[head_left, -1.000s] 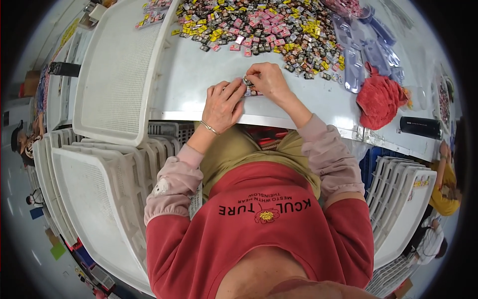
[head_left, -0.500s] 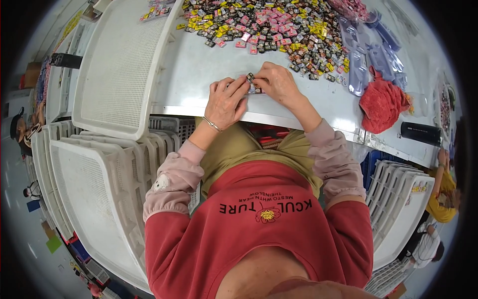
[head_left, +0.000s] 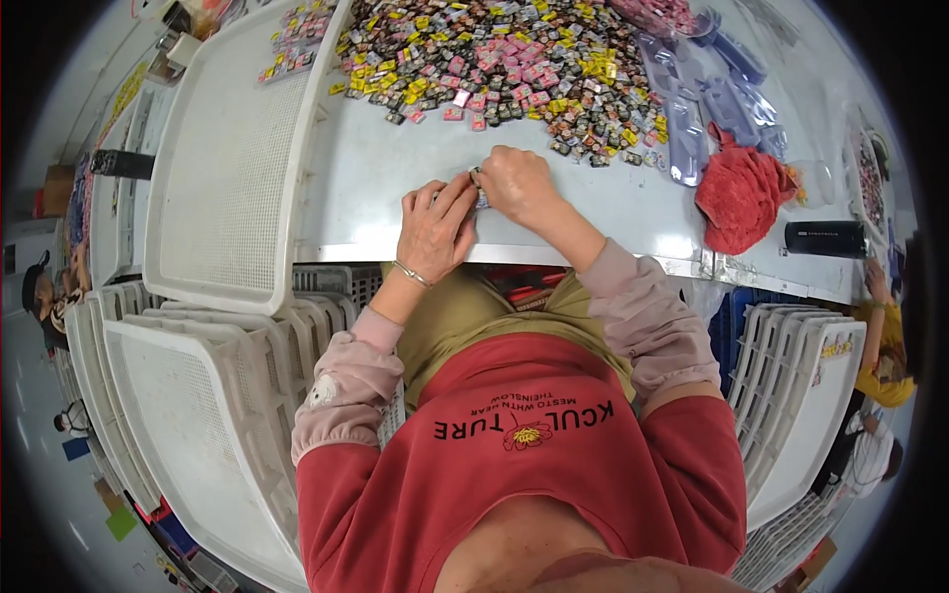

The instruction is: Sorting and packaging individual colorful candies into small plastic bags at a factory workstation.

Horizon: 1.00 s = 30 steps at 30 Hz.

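Note:
Near the front edge of the white table (head_left: 386, 163), my two hands meet over a small, shiny, dark-patterned item (head_left: 480, 199), of which only a sliver shows. My left hand (head_left: 435, 222) is closed, its fingers bent together along the left side of the item. From the right, my right hand (head_left: 521, 185) pinches at a small dark piece (head_left: 475, 174) by the left fingertips. Most of what they grip is hidden by the fingers. Beyond them spreads a large heap of small wrapped pieces (head_left: 484, 74) in black, pink and yellow.
A white mesh tray (head_left: 232, 163) on the left holds several filled packs (head_left: 289, 61) at its far end. Right of the heap are clear plastic trays (head_left: 685, 138), a red cloth (head_left: 743, 198) and a black cylinder (head_left: 825, 238). Stacked white trays (head_left: 178, 395) flank my legs; co-workers appear at both sides.
The whole view has shifted, with table and heap sitting differently in it. My right hand has turned over, its back now covering more of the item. Both hands stay together.

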Each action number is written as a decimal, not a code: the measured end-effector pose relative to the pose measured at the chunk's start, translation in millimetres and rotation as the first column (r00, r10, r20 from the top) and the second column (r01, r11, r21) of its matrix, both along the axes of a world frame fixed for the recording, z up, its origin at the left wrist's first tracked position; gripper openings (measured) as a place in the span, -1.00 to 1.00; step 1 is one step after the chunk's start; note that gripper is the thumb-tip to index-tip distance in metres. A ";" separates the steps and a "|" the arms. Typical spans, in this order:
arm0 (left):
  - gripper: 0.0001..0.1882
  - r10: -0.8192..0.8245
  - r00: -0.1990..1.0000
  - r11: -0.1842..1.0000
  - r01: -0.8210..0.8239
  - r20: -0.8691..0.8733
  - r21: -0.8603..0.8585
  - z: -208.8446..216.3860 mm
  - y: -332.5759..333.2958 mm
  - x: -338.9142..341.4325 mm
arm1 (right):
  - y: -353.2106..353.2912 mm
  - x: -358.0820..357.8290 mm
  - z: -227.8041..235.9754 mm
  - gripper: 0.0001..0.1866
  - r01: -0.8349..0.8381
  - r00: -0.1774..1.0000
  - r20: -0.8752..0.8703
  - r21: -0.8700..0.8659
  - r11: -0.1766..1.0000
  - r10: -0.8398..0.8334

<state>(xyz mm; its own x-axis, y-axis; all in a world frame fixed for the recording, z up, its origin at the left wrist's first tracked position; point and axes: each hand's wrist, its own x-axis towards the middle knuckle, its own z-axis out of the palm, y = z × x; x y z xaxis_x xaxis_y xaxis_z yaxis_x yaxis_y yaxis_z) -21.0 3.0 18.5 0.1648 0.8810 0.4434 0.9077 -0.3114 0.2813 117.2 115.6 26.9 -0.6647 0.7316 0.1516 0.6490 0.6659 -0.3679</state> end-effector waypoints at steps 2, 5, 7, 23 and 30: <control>-0.53 0.003 1.000 0.999 -0.002 0.013 -0.039 0.7 0.6 0.3 | -1.1 0.6 1.6 -0.81 -0.027 0.999 -0.025 0.022 0.999 0.027; -0.52 0.015 1.000 0.999 -0.015 0.017 -0.039 1.4 -0.4 1.3 | -2.5 3.1 0.5 -0.81 -0.054 0.994 -0.091 0.037 0.998 0.057; -0.53 0.005 0.998 0.998 -0.001 0.057 -0.064 5.5 -3.6 1.9 | -3.0 5.9 -2.6 -0.80 -0.048 0.990 -0.133 0.034 0.998 0.052; -0.81 -0.174 0.949 0.946 0.235 0.264 -0.222 19.4 72.8 -25.3 | 71.9 118.9 19.8 -0.77 0.210 0.621 -0.593 -0.504 0.838 -0.512; -0.79 -0.111 0.935 0.911 0.231 0.336 -0.342 9.9 73.0 -31.2 | 57.3 180.9 17.5 -0.78 0.292 0.379 -0.677 -0.559 0.776 -0.630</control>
